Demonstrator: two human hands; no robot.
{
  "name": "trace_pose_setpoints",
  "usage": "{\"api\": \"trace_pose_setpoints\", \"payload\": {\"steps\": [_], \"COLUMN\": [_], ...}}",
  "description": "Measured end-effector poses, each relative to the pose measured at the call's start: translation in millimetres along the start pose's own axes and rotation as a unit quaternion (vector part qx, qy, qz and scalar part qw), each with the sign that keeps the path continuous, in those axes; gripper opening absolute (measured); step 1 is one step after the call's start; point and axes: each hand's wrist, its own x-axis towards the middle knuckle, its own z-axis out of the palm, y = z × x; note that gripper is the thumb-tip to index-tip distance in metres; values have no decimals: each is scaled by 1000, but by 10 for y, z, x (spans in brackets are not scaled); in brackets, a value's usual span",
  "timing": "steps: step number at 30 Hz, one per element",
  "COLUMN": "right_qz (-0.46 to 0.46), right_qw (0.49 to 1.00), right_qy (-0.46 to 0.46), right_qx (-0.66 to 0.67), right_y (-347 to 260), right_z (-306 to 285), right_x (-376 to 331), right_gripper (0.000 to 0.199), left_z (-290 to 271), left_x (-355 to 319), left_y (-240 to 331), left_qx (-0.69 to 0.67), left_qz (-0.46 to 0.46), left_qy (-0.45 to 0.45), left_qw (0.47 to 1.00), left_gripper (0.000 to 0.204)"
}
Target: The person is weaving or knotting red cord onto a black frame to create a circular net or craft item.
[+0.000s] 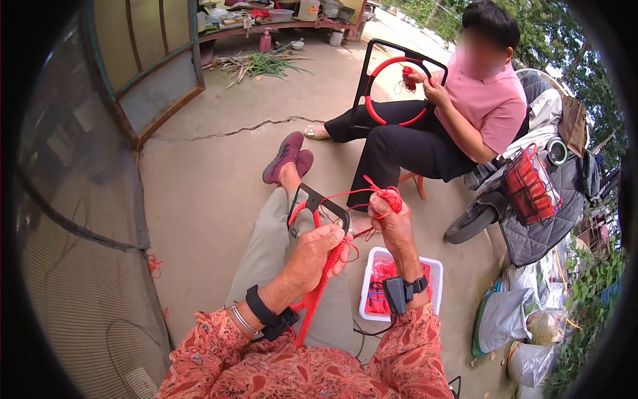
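My left hand (314, 251) is closed on a black frame (332, 203) with a red cord-wrapped ring (325, 278) in it, resting over my lap. The fingers grip the edge where frame and ring meet. Raised to the right of the frame, my right hand (395, 225) is closed around a tangled bundle of red cord (387, 198). Loose strands of this cord run across to the frame near my left fingers. Below my right hand, a white plastic tub (365, 292) on the ground holds red cord, partly hidden by my forearm.
A person in a pink top (482, 110) sits opposite, holding a similar black frame (405, 45) and a red cord bundle (407, 81). A vehicle covered with a grey quilt (538, 223) and filled bags (502, 319) stand right. A screened door (159, 100) is left; green stalks (259, 64) lie behind.
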Motion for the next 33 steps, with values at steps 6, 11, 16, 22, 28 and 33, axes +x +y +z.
{"api": "trace_pose_setpoints", "payload": {"steps": [6,11,16,22,28,33], "right_qz": [-103,-225,-220,-9,74,86], "right_qw": [960,900,900,897,968,995], "right_qy": [34,39,133,67,-4,41], "right_qx": [258,371,351,437,241,32], "right_y": [-736,-1153,-901,62,57,-6], "right_z": [-1001,-2315,-2571,-1114,52,223], "right_x": [-432,-1014,-1600,-1463,-1314,-1308], "right_gripper": [15,20,17,26,27,23], "left_z": [-41,82,79,159,148,231], "left_x": [-45,-43,-34,-1,34,34], "left_y": [-30,118,16,-33,-104,-96], "left_qx": [-9,-17,-35,-43,-14,-2], "left_qz": [-17,-25,-53,-97,-101,-100], "left_qy": [-10,-18,-22,-32,-11,14], "left_qw": [1000,999,998,994,995,995], "left_gripper": [27,26,26,25,25,24]}}
